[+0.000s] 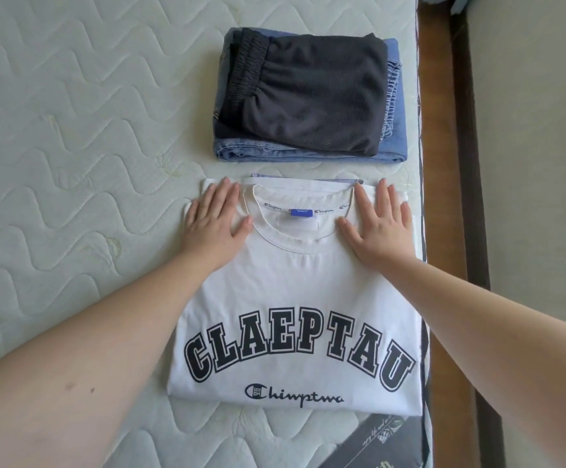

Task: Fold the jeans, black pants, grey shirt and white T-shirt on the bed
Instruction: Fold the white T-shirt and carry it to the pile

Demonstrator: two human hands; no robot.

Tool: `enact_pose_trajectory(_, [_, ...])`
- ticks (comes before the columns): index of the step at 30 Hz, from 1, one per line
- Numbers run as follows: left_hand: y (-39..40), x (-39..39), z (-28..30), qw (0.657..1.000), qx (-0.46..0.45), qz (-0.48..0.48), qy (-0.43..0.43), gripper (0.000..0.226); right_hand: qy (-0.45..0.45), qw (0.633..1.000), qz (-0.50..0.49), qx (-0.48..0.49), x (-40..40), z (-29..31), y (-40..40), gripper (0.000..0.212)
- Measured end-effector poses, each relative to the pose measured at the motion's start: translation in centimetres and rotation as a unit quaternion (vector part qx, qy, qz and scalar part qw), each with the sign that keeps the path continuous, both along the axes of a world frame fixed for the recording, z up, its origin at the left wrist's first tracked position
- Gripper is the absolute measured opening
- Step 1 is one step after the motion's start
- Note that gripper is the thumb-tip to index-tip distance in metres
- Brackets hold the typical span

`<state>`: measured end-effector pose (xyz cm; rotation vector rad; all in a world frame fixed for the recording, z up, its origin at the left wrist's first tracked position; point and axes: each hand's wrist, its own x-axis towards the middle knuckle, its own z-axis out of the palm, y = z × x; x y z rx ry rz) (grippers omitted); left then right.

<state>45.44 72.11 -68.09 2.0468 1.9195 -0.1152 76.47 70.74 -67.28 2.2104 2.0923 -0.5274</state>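
Both hands lie flat with fingers straight and slightly spread, gripping nothing. The left hand (215, 221) presses the left shoulder of the white T-shirt (295, 298), and the right hand (379, 224) presses the right shoulder; the fingertips of both point away from the person, toward the far collar edge. The neck opening with its blue label (302, 212) sits between the two hands.

The T-shirt is face up, printed lettering toward the person, already narrowed to a rectangle with no sleeves showing. Its long axis runs from the collar at the fingers to the hem nearest the person. Judgement: the garment appears folded or nearly so, and any remaining move would be a smoothing stroke along that axis or a lift of the stack. Neither hand is nearer; they are placed symmetrically.

A thin bluish-grey edge (305, 179) shows just beyond the collar, beneath the T-shirt. This may be the grey shirt, but it cannot be confirmed.

Further out, apart from the T-shirt by a narrow strip of mattress (72, 146), the folded black pants (308, 96) rest on the folded jeans (391, 143). Nothing lies between the hands and this pile.

The T-shirt's right edge is near the mattress edge, beyond which a wooden bed frame (440, 163) runs. A dark printed item (376, 440) lies just beside the hem corner.
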Motion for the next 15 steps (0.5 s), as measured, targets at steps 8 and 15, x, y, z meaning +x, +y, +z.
enact_pose_trajectory(8, [-9.1,6.5,4.0,0.995,0.086,0.023,-0.038,0.067,0.023,0.998,-0.027,0.056,-5.7,2.6,-6.9,0.068])
enact_pose_trajectory(15, [-20.5,9.5,2.5,0.998,0.053,0.016,0.001,0.060,0.038,0.999,-0.019,0.025,-10.2,1.3,-18.1,0.059])
